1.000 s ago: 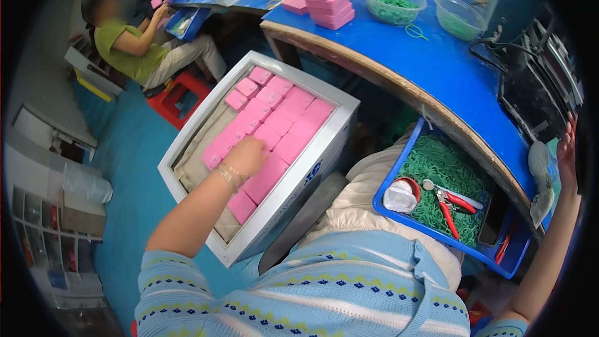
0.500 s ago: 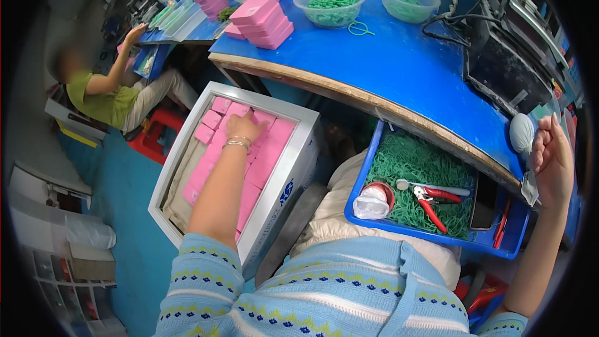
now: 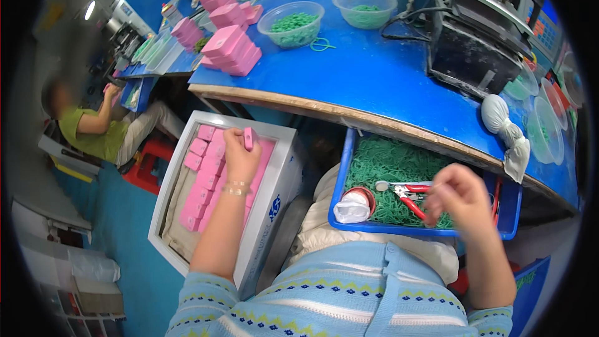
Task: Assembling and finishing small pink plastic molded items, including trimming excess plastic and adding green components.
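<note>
My left hand (image 3: 242, 157) grips a small pink box (image 3: 250, 138) between thumb and fingers. It is lifted above a white foam box (image 3: 266, 126) in which several rows of pink boxes (image 3: 198, 195) lie. My right hand (image 3: 463, 201), blurred by motion, hovers over the right part of a blue tray (image 3: 335, 203), fingers loosely bent and apart; I see nothing in them. Green rubber loops (image 3: 390, 161) fill much of the tray. On them lie red-handled cutters (image 3: 409, 203), a light-handled tool (image 3: 382, 185) and a round red container with white plastic (image 3: 353, 207).
On the blue table (image 3: 349, 65) stand stacked pink boxes (image 3: 229, 50), clear bowls with green pieces (image 3: 291, 24) and a black machine (image 3: 474, 50). A knotted white cloth bag (image 3: 496, 114) lies near its right edge. A seated person (image 3: 103, 126) works at the far left.
My left hand has come up from among the pink boxes with one in its fingers. My right hand has moved from beside the cloth bag, leftward and down, over the blue tray.
</note>
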{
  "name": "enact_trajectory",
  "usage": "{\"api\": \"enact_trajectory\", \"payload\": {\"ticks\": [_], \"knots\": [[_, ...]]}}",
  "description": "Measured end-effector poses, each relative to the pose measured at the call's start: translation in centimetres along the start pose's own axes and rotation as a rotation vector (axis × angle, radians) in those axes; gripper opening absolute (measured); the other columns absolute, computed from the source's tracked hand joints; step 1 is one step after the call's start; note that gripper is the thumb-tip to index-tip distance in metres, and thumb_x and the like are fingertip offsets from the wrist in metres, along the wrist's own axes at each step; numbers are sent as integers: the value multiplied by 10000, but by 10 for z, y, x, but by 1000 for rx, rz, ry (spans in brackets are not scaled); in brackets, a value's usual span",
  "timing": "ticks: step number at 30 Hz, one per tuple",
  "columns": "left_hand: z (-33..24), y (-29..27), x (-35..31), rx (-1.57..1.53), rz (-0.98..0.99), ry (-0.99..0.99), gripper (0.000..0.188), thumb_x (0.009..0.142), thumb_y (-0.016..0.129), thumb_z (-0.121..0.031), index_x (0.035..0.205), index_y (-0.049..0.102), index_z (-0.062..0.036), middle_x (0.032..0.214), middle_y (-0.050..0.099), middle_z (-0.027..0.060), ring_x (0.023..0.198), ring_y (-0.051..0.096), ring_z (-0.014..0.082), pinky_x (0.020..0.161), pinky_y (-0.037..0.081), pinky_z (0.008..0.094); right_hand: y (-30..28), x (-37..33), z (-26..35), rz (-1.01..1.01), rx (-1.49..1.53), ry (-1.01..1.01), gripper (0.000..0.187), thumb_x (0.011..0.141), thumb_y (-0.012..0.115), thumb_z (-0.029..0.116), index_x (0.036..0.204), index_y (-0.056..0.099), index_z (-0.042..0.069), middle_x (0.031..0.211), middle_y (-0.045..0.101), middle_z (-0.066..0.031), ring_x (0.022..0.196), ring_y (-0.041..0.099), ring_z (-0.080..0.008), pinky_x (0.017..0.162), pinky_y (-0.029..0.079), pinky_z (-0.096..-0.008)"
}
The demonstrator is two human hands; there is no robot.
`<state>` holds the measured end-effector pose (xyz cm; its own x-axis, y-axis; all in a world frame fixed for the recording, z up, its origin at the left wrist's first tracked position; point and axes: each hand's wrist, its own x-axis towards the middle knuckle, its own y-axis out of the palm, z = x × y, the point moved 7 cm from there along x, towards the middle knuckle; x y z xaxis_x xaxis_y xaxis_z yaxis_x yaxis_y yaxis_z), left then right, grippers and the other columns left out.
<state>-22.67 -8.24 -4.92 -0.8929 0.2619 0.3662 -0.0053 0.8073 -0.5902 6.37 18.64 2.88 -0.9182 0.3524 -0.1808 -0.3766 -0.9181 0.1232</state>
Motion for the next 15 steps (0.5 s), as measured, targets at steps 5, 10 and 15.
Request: {"api": "enact_trajectory", "payload": {"ticks": [5,10,15], "knots": [[-151,29,-64,-550,402,122,487,727,585,82,1181,422,14,960,559,83,851,567,116,720,464,224,48,8,-40,170,79,-90,257,775,663,55,923,453,47,1096,515,-164,1036,527,-193,872,455,-350],[-222,42,-102,-477,738,362,563,663,736,-36,1150,454,-16,956,572,86,807,577,144,691,480,257,61,12,-27,105,95,-262,351,736,696,66,878,375,62,1068,473,-133,1005,502,-176,859,426,-333],[-240,49,-114,-446,729,582,719,607,796,-134,1219,429,-42,983,533,95,827,542,193,737,466,304,45,12,-29,47,154,-257,330,827,629,209,710,346,86,790,486,-36,741,445,-89,663,396,-253]]}}
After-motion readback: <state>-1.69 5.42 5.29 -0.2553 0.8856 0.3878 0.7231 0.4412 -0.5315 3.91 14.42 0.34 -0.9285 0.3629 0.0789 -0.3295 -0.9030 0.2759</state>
